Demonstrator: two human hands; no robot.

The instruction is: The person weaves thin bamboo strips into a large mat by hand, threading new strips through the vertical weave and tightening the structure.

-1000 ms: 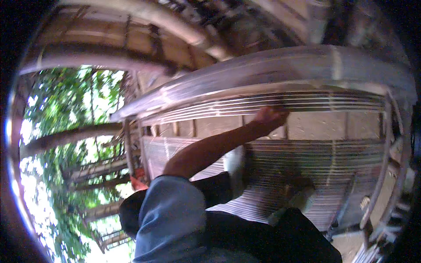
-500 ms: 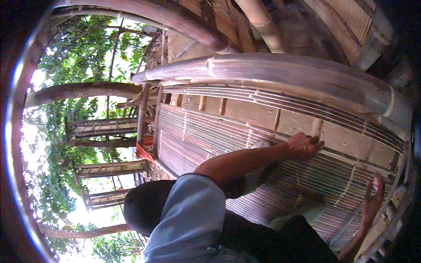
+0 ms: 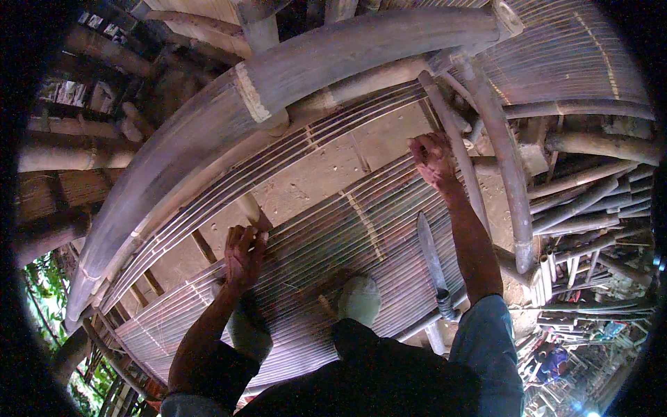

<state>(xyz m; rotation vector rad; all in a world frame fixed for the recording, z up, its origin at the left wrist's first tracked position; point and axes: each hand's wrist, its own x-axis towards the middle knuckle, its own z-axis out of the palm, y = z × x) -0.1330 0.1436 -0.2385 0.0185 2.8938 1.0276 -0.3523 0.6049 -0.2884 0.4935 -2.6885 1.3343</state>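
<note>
Thin bamboo slats [image 3: 306, 278] lie side by side as a platform beneath me. My left hand [image 3: 244, 258] is closed at the far edge of these slats, with its fingers curled around the outermost bamboo slat [image 3: 337, 193]. Farther right, my right hand [image 3: 432, 161] makes a fist at the other end of that same edge, close to an upright bamboo pole [image 3: 451, 125]. Its palm side is hidden. A long knife [image 3: 431, 257] rests on the slats beside my right forearm, its handle toward me. My feet, one seen as a pale shape [image 3: 360, 300], are on the platform.
A thick bamboo beam [image 3: 187, 132] curves across beyond the hands. Between it and the platform, a gap shows the bare dirt ground [image 3: 313, 181], with a narrow band of slats [image 3: 229, 198] along the beam. Stacked bamboo poles [image 3: 590, 208] lie to the right.
The view has swung to the right, and the knife shows plainly now. My right hand, with fingers spread before, has moved to the far slat edge and closed. My left hand stays closed at that edge.
</note>
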